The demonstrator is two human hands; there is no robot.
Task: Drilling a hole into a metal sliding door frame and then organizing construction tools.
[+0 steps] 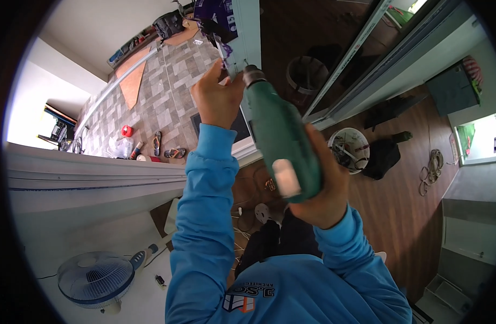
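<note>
My right hand point(329, 189) is wrapped round the grip of a green power drill point(283, 129), whose dark chuck points away from me at a white frame post point(249, 32). A thin bit or screw at the chuck's tip is too small to tell apart. Raised beside the chuck, my left hand point(218, 100) has its fingers bent in and thumb and forefinger drawn together close to the post. Whatever they pinch, if anything, is hidden. The drill's body is slightly smeared by motion.
Dark glass sliding panels point(291, 32) stand right of the post. On the wooden floor are a white bucket point(349, 150) with tools, a black bag point(383, 159) and a coiled rope point(434, 167). Sandals point(174, 153) lie on the tiles beyond. A blue fan point(97, 278) stands lower left.
</note>
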